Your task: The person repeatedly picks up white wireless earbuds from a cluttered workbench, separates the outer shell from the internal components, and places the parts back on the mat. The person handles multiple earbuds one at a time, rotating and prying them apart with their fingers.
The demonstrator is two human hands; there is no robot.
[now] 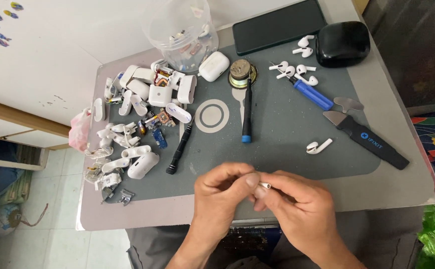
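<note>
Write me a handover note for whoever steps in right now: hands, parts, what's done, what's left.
Left hand and right hand meet at the mat's near edge, both pinching one white earbud; only its stem tip shows.
One loose earbud lies right of centre; more earbuds sit by the black case.
Two screwdrivers and a pry tool lie untouched.
Done: a pile of opened white cases on the left.
Left: the held earbud looks unopened; hard to tell.
</note>
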